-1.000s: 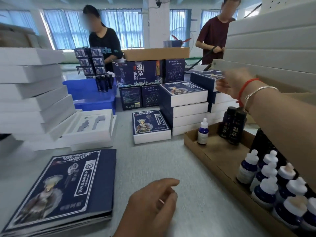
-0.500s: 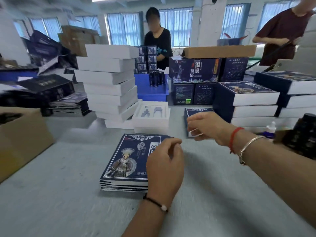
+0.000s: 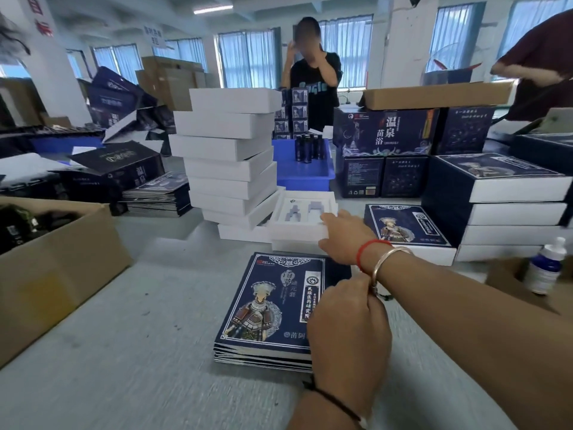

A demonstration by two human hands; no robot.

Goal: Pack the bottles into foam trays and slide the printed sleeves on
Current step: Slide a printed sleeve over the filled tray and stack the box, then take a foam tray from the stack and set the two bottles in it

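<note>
the right hand (image 3: 344,235) reaches forward over the worktop (image 3: 130,352) to the foam tray (image 3: 302,217). its fingers are laid on the near right corner of the tray, one on the top and the thumb low at the edge. you cannot tell if they squeeze it or only touch it. on that wrist there are two bands, a red string (image 3: 366,248) and a silver bangle (image 3: 387,259).

the left hand (image 3: 347,330) sits close to the body, under the right arm. its fingers are curled in and reach up to the right wrist by the bangle. you cannot see if they pinch something.

the foam tray is white and has two cut-out holes in it. it lies on top of another white tray, next to a tall stack of white boxes (image 3: 229,156). about eight boxes are in that stack, and they lean a bit.

one pile of flat printed sleeves (image 3: 266,305) lies in front of the tray, partly under the left hand. a second pile of sleeves (image 3: 158,197) lies far to the left.

one small bottle (image 3: 545,268) with a white cap stands at the right in a brown cardboard tray. a bunch of dark bottles (image 3: 308,147) stands on a blue bin (image 3: 305,175) behind; they are too close together to count.

one packed box (image 3: 409,228) with its sleeve on lies right of the foam tray. next to it is a stack of four packed boxes (image 3: 496,206). two people (image 3: 313,79) stand at the far side.
</note>
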